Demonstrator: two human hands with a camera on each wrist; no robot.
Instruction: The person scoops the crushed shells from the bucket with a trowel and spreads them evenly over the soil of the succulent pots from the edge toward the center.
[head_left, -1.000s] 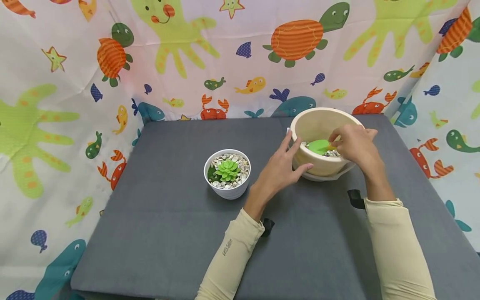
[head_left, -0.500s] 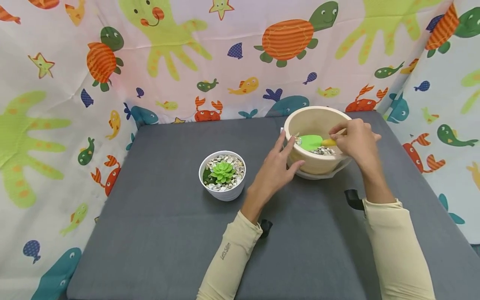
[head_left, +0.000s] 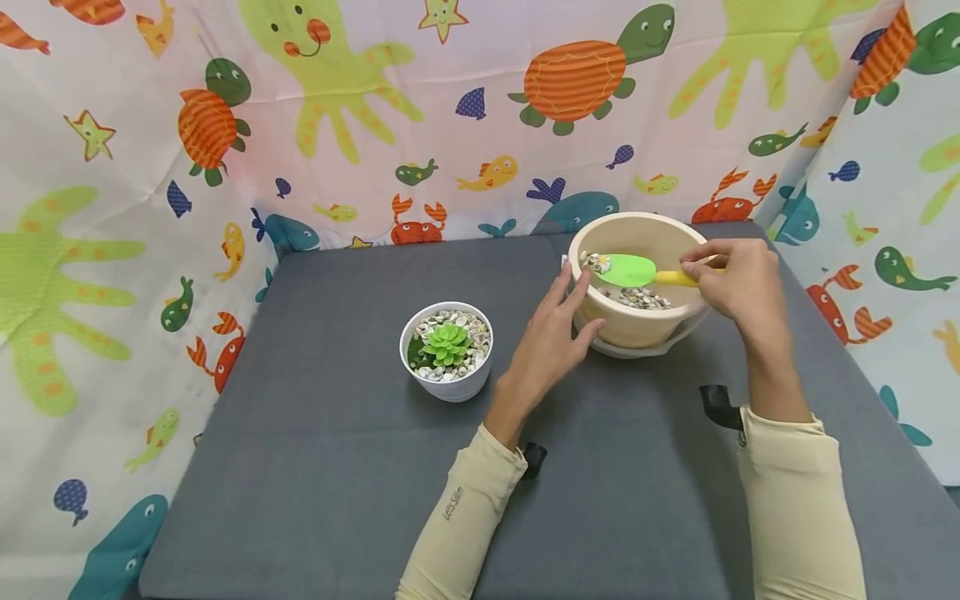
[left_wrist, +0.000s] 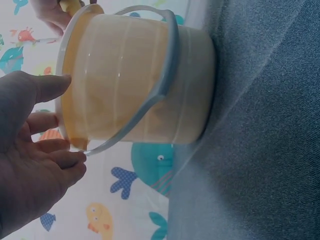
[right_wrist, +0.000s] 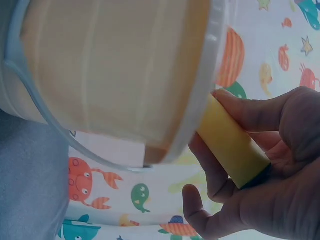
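In the head view my right hand (head_left: 742, 279) holds the yellow handle of a small toy shovel (head_left: 628, 270) with a green blade. Its blade lies level over the opening of a cream bucket (head_left: 637, 329), and pebbles (head_left: 597, 262) sit at its tip. More pebbles (head_left: 647, 298) lie inside the bucket. My left hand (head_left: 546, 346) rests its extended fingers and thumb against the bucket's left rim, as the left wrist view also shows. In the right wrist view the thumb and fingers close around the yellow handle (right_wrist: 232, 142). The bucket stands upright with its handle hanging down.
A white pot (head_left: 452, 389) holding a green succulent (head_left: 447, 344) and pebbles stands left of the bucket. Grey cloth covers the table (head_left: 322, 475). A curtain (head_left: 360, 192) with sea animals hangs behind and at both sides.
My right hand has drawn right and lifted the shovel out of the pebbles to the rim, with pebbles on its tip. The left hand stays at the rim.
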